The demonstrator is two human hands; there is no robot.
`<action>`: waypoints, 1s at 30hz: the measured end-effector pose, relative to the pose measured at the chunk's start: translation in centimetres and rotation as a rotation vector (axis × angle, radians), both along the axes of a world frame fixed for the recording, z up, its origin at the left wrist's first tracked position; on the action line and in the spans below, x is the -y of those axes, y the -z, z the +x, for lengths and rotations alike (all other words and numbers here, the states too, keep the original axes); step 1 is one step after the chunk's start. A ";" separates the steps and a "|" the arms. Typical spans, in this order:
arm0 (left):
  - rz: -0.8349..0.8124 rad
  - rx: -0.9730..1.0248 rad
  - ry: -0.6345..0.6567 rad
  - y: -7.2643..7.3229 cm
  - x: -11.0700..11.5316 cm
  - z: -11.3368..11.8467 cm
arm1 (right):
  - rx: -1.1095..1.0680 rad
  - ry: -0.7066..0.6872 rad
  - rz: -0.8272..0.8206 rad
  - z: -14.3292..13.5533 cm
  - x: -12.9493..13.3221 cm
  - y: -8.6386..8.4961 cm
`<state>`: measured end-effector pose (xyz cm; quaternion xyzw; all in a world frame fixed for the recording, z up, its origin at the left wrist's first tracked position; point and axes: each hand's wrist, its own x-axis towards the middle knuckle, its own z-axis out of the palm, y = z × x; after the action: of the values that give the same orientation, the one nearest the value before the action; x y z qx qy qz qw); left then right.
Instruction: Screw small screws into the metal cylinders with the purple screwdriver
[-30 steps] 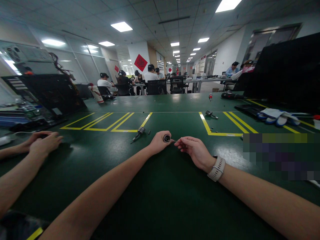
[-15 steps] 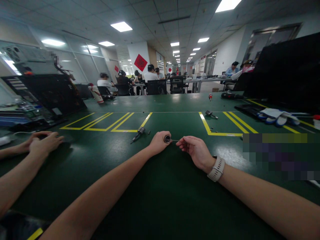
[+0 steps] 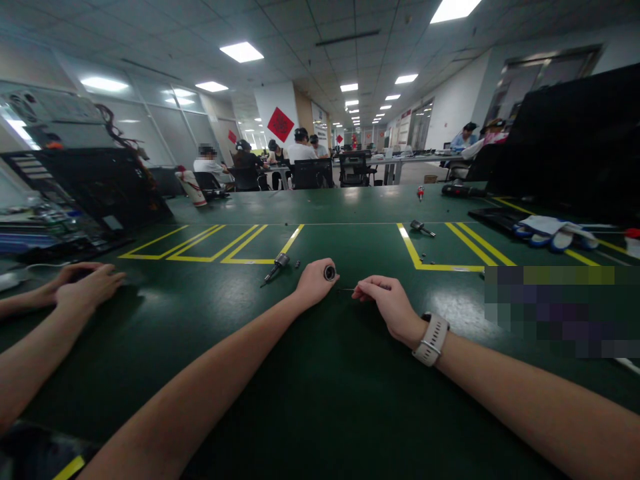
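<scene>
My left hand [image 3: 311, 285] is wrapped round a dark metal cylinder [image 3: 329, 273], its round hollow end facing me. In my right hand [image 3: 381, 297] a thin metal rod [image 3: 345, 289] is pinched between the fingertips, pointing left. The rod's tip is now apart from the cylinder, below and to its right; its exact kind is too small to tell. Left of my left hand lies a metal part with a narrow shaft [image 3: 275, 269], beside a small dark piece [image 3: 297, 264]. A similar shafted metal part [image 3: 423, 229] rests farther off on the right.
Yellow tape [image 3: 450, 268] marks boxes on the green table [image 3: 320, 400]. Another person's hands [image 3: 87, 287] are at the left. A red-handled tool [image 3: 421, 193], gloves [image 3: 550, 233] and a large black panel [image 3: 570, 147] occupy the far right. A paper cup [image 3: 193, 187] stands far left.
The rod has come away from the cylinder's open end and dropped slightly. My left hand has moved a little left and up, turning the cylinder's opening more toward me.
</scene>
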<state>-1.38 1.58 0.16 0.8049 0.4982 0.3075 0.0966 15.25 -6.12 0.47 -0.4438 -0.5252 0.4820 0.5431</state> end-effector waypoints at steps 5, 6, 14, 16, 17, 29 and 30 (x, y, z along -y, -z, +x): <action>-0.026 0.026 0.085 0.0 0.1 0.1 | 0.072 -0.036 0.031 0.1 -0.1 0.4; -0.032 0.021 0.103 0.0 0.2 0.2 | 0.080 -0.039 0.037 0.1 -0.2 0.5; -0.050 -0.030 0.117 -0.2 0.4 0.3 | 0.080 -0.020 0.049 0.0 -0.1 0.3; -0.053 -0.030 0.116 -0.1 0.4 0.3 | 0.053 -0.008 0.057 0.0 0.1 0.0; -0.054 -0.029 0.119 -0.1 0.3 0.3 | 0.038 -0.004 0.065 0.0 0.2 -0.1; -0.043 -0.024 0.115 -0.1 0.5 0.1 | -0.011 0.066 0.224 0.5 0.6 -0.3; -0.037 -0.024 0.113 -0.2 0.6 0.1 | 0.005 0.043 0.220 0.4 0.6 -0.3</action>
<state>-1.26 1.00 0.32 0.8334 0.4588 0.2825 0.1226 15.68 -6.72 0.76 -0.3939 -0.5665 0.4084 0.5976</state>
